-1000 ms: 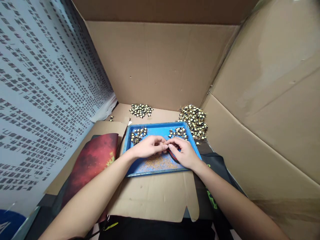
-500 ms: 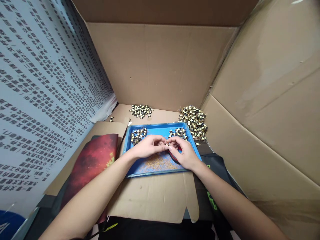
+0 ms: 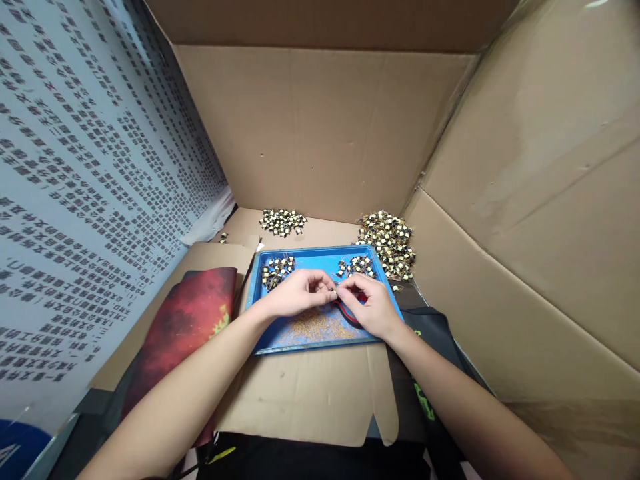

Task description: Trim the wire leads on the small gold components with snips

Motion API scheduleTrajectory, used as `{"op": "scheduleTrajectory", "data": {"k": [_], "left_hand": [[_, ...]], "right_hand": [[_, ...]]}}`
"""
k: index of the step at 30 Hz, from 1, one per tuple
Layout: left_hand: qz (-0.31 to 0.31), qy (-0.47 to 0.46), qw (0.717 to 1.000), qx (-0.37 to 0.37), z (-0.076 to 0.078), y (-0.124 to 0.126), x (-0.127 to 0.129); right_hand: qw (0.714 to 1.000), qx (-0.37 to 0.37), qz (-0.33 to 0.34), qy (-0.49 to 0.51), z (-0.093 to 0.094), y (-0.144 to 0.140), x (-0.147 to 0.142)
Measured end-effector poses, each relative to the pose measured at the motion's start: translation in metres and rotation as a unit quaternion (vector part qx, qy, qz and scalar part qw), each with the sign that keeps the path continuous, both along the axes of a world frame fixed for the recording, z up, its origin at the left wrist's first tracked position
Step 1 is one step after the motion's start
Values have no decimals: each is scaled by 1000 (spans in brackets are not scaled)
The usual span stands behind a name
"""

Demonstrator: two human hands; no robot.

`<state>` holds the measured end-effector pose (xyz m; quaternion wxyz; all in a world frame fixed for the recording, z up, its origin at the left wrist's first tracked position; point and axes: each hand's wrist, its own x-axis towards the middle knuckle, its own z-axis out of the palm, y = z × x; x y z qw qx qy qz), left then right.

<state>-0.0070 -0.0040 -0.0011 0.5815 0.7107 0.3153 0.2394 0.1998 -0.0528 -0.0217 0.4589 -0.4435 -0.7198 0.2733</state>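
Above a blue tray (image 3: 320,257), my left hand (image 3: 299,292) and my right hand (image 3: 371,305) meet fingertip to fingertip. Both are closed in a pinch on a small coil component (image 3: 336,291), a pale and black block mostly covered by the fingers. Under my right hand lies a tool with a red looped handle (image 3: 349,316); its other end is hidden. Short copper-coloured wire bits (image 3: 317,327) are scattered on the tray floor. Similar components form a left heap (image 3: 278,271) and a right heap (image 3: 358,267) inside the tray.
Behind the tray are a loose pile of components (image 3: 283,222) and a taller, wirier pile (image 3: 386,243) at right. Cardboard walls (image 3: 325,127) enclose the back and right. A red patterned mat (image 3: 187,320) lies left; a cardboard sheet (image 3: 310,393) lies in front.
My right fingers have closed in and shifted slightly, covering more of the component. More of the red handle shows beneath my right hand. My left hand has barely moved.
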Motion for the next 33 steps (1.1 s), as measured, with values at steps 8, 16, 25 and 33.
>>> {"op": "scheduleTrajectory", "data": {"k": [8,16,25,33], "left_hand": [[0,11,1000,9,-3,1,0],[5,84,991,108,-2,0,-1],[13,108,982,153,-1,0,-1],[14,109,982,156,1,-1,-1]], "right_hand": [[1000,-15,-16,-12,-6,3,1],[1000,-18,-12,-11,-9,2,1],[999,-33,2,-2,-5,3,0],[1000,-15,-5,-23,-5,4,0]]}}
